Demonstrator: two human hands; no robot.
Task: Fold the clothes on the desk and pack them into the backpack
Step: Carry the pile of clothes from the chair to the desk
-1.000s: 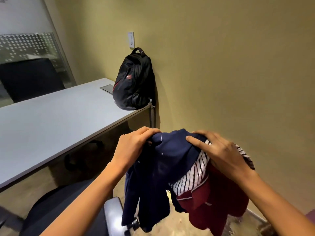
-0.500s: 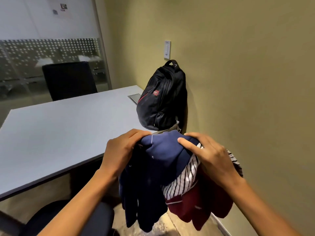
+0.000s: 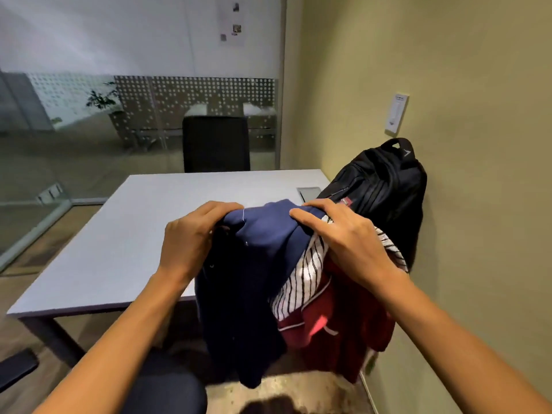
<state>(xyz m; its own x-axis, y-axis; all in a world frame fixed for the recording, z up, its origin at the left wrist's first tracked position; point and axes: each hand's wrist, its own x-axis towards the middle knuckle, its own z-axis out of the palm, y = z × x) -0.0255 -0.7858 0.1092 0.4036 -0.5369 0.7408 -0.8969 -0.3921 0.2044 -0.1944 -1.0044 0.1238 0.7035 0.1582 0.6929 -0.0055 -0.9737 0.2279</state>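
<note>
- Clothes are held up as one hanging bundle above the near edge of the pale grey rectangular desk (image 3: 143,234), clear of its surface.
- Three pieces are seen in the bundle: a navy blue cloth garment (image 3: 254,282) on the left, a white garment with thin black stripes (image 3: 301,282) in the middle, and a dark red garment with white trim (image 3: 340,321) on the right.
- The left hand (image 3: 194,237) is curled over the top left edge of the navy blue cloth garment, which is gripped between fingers and palm.
- The right hand (image 3: 349,240) is laid across the top right of the bundle; its fingers are bent over the navy fold, its palm is set over the striped cloth, and its thumb is hidden.
- The black zipped fabric backpack (image 3: 385,186) is stood upright on the far right corner of the desk and leaned against the olive painted wall (image 3: 463,234), just behind the right hand.
- A small flat grey panel (image 3: 309,192) is seen on the desk just left of the backpack.
- A white wall switch plate (image 3: 397,115) is fixed above the backpack.
- A black office chair (image 3: 216,144) is placed at the far side of the desk, in front of a glass partition with a dotted frosted band (image 3: 194,97).
</note>
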